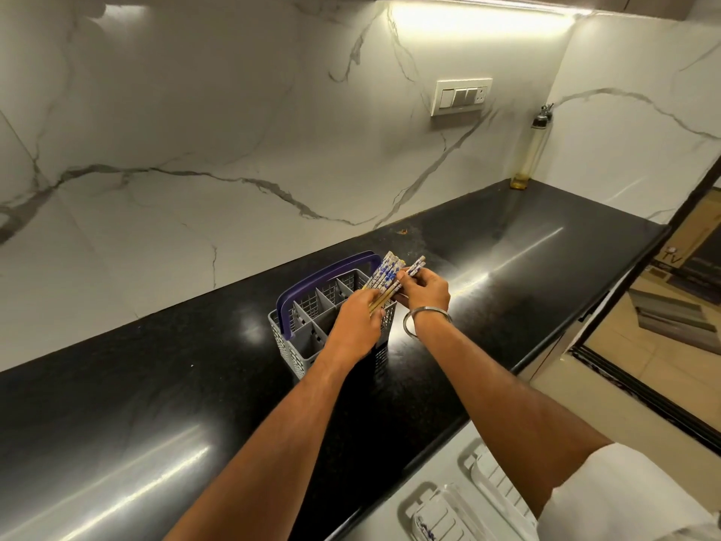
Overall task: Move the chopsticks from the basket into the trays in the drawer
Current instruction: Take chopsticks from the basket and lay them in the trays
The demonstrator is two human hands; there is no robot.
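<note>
In the middle of the frame the left hand [357, 326] closes around the bundle of chopsticks [384, 281] over the grey basket [300, 345]; the right hand [425, 292] pinches their patterned ends; white trays [448, 505] lie at lower right

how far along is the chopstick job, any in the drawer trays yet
Barely begun. One patterned piece seems to lie in a white tray below the counter. In hand: left hand and right hand grip the chopsticks over the grey basket. Left: carrying that bundle to the trays.
</note>
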